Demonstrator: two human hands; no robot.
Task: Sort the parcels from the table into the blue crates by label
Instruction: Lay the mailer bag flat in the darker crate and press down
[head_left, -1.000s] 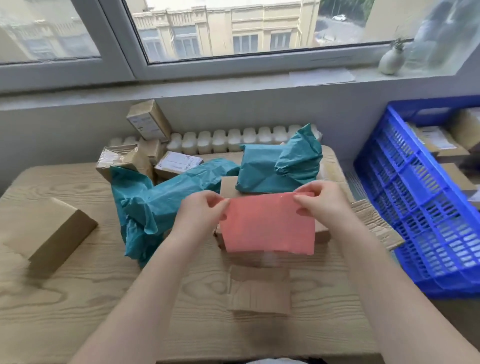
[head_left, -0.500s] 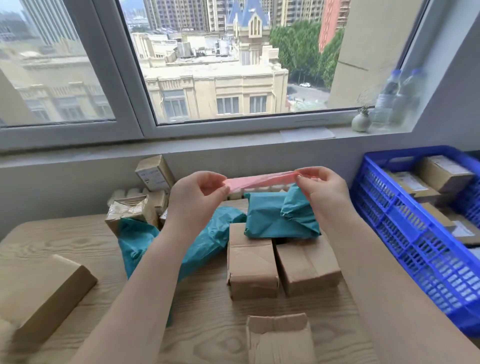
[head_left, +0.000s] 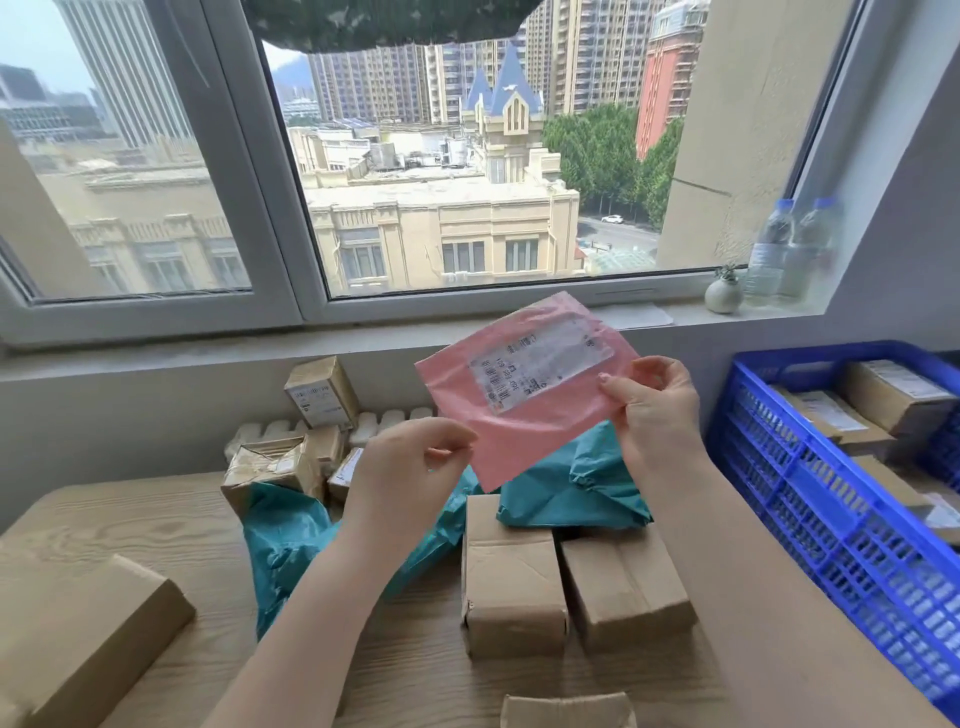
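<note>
A flat pink plastic mailer bag (head_left: 524, 389) with a white printed label (head_left: 540, 371) facing the camera hangs tilted above the wooden table (head_left: 171, 525). The right hand (head_left: 657, 410) pinches its right edge; the left hand (head_left: 410, 473) pinches its lower left edge. A blue slatted plastic crate (head_left: 831, 499) holding cardboard boxes stands at right.
</note>
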